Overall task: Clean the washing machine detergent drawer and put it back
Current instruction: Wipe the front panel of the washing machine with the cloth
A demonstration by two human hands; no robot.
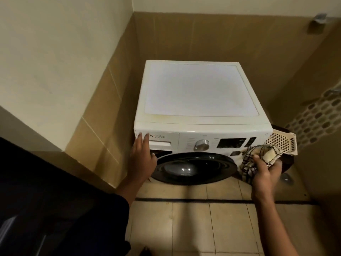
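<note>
At the bottom of the frame your two bare forearms reach forward over the beige tiled floor (191, 222), the left one in a dark sleeve (103, 211). Your left hand (142, 157), left of centre, is spread flat with fingers loose, grasping nothing; its fingertips lie against the left end of the white detergent drawer front (162, 140), which sits pushed in flush at the upper left of the machine's face, marked with the Whirlpool name. Your right hand (265, 172), at the lower right, is clenched around a crumpled cream cloth with dark checked lines (258, 156), held up in front of the right side of the panel.

Between your hands is the round dark-glass door (191, 168) of the white front-loading washing machine (193, 93), which appears closed. Above the door, mid-panel, is a silver round dial (202, 145), and to its right a dark display (231, 143).

Just right of the machine, partly behind the cloth, a cream perforated plastic basket (282, 143) leans. Beyond, brown wall tiles (203, 37) fill the top of the frame, with a pebble-patterned strip (317, 119) at the right edge.
</note>
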